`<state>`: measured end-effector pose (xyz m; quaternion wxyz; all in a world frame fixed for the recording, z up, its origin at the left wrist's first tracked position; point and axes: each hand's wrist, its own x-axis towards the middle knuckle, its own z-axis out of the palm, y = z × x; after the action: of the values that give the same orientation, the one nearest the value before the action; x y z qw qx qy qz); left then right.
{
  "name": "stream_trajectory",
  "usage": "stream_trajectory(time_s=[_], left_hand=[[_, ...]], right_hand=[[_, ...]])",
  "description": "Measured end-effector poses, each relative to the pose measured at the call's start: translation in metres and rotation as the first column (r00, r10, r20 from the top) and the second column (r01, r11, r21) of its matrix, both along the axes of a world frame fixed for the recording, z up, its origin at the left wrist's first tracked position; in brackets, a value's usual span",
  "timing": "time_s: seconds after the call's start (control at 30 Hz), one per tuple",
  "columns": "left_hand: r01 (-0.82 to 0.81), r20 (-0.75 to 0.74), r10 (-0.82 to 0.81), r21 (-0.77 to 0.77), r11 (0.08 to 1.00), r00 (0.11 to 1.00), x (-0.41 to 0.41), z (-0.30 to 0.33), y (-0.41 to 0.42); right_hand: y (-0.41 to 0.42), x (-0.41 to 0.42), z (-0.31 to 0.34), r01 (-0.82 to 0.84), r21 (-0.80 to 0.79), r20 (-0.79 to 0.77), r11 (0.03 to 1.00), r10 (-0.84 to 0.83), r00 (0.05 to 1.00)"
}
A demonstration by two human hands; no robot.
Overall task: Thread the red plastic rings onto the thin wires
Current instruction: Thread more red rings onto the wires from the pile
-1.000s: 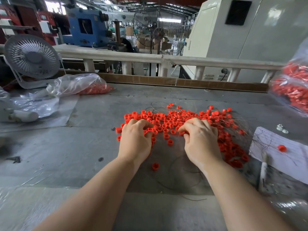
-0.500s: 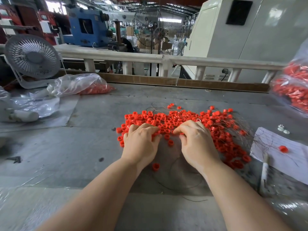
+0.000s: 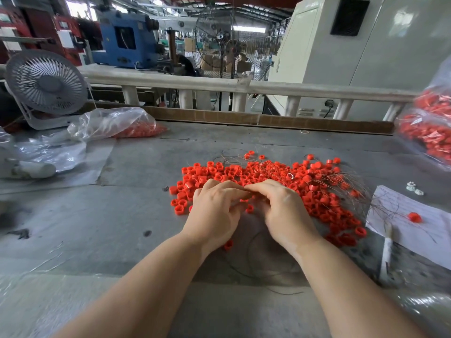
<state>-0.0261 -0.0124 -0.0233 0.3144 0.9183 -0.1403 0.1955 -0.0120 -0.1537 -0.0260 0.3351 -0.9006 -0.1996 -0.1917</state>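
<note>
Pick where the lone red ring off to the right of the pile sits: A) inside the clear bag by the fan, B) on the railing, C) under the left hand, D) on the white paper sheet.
D: the lone red ring lies on the white paper sheet, apart from the main pile of rings and right of the right hand.
</note>
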Motion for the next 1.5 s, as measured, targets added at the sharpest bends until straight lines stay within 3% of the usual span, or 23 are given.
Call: stream_trajectory(time_s=[0.13, 0.37, 0.53, 0.73, 0.97, 1.07, 1.17, 1.27, 1.37, 1.5], left_hand=[[-0.008, 0.016, 0.010, -0.074, 0.997, 1.000, 0.000, 0.002, 0.000], [-0.264, -0.088, 0.252, -0.176, 0.948, 0.964, 0.010, 0.001, 0.013], [-0.360, -0.090, 0.355, -0.044, 0.932, 0.931, 0.009, -0.004, 0.013], [-0.364, -0.079, 0.380, 0.164, 0.917, 0.922, 0.007, -0.007, 0.011], [-0.311, -0.078, 0.322, 0.125, 0.942, 0.944, 0.009, -0.008, 0.011], [-0.257, -0.002, 0.257, -0.010, 0.966, 0.967, 0.010, -0.006, 0.011], [-0.083, -0.002, 0.087, -0.314, 0.946, 0.996, 0.009, -0.001, 0.007], [0.033, -0.047, -0.074, -0.577, 0.816, 0.996, 0.005, 0.005, 0.003], [0.104, -0.074, -0.255, -0.777, 0.620, 0.964, 0.003, 0.008, 0.002], [0.108, -0.080, -0.370, -0.880, 0.462, 0.925, 0.004, 0.009, 0.004]], right_hand=[[-0.004, 0.001, 0.002, 0.095, 0.047, 0.015, 0.994, -0.095, 0.995], [-0.001, -0.001, 0.002, 0.057, 0.205, -0.042, 0.977, -0.049, 0.998], [0.001, -0.002, 0.003, 0.010, 0.248, -0.094, 0.969, 0.014, 0.995], [0.004, -0.004, 0.004, -0.042, 0.269, -0.128, 0.962, 0.079, 0.989], [0.003, -0.006, 0.006, -0.043, 0.252, -0.109, 0.967, 0.072, 0.991], [0.004, -0.007, 0.007, -0.052, 0.278, -0.076, 0.959, 0.076, 0.994], [0.002, -0.005, 0.008, -0.034, 0.285, 0.008, 0.958, 0.034, 0.999], [0.000, -0.004, 0.009, -0.017, 0.281, 0.055, 0.960, 0.002, 0.998], [0.000, -0.003, 0.009, -0.014, 0.282, 0.080, 0.959, -0.009, 0.997], [0.001, -0.002, 0.008, -0.017, 0.319, 0.076, 0.948, -0.007, 0.997]])
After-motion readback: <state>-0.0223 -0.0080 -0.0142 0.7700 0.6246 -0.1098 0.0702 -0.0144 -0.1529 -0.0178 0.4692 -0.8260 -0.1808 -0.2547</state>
